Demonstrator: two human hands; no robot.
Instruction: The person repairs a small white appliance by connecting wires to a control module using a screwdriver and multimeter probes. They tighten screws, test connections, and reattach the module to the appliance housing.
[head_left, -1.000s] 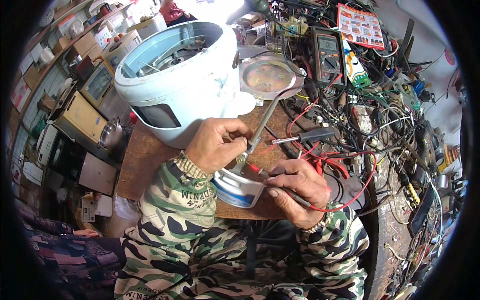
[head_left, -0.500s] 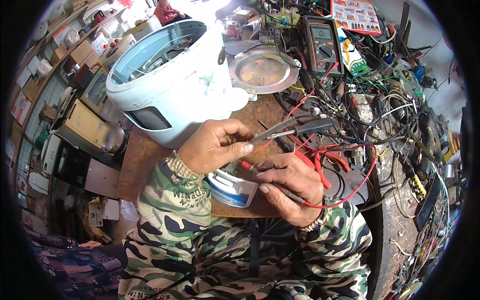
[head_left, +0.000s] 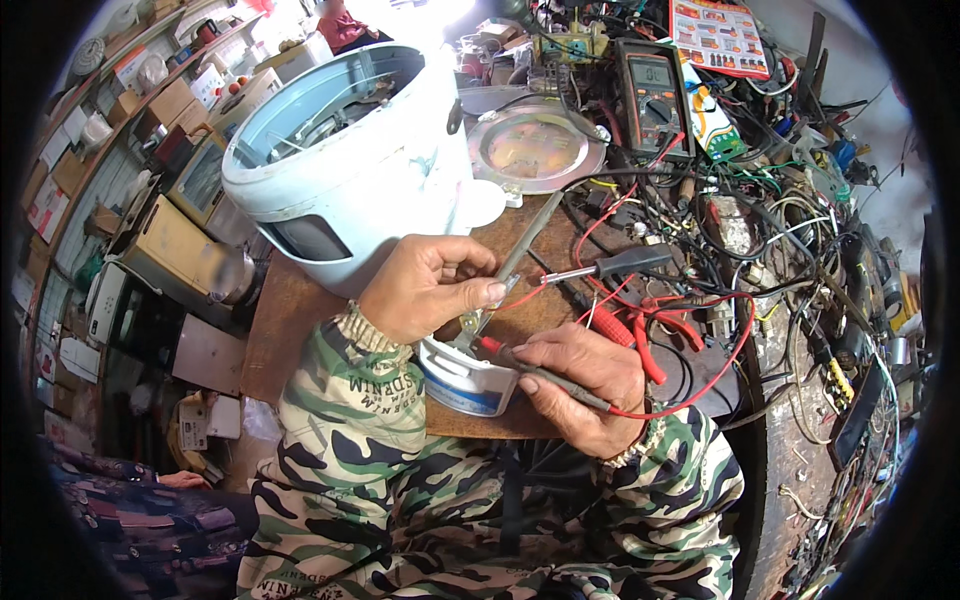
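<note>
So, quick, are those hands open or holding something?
Left hand: closed, pinching a narrow grey metal strip.
Right hand: closed, holding a red-tipped probe.

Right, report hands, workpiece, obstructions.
Left hand pinching grey strip. Right hand holding red-tipped probe. White-and-blue part near probe tip. Dark-handled tool beyond hands.

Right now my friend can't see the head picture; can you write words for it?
A person's right hand holds a red-tipped probe near a curved white part, while the left hand holds a metal strip. Behind are a pale blue appliance and a multimeter.
</note>
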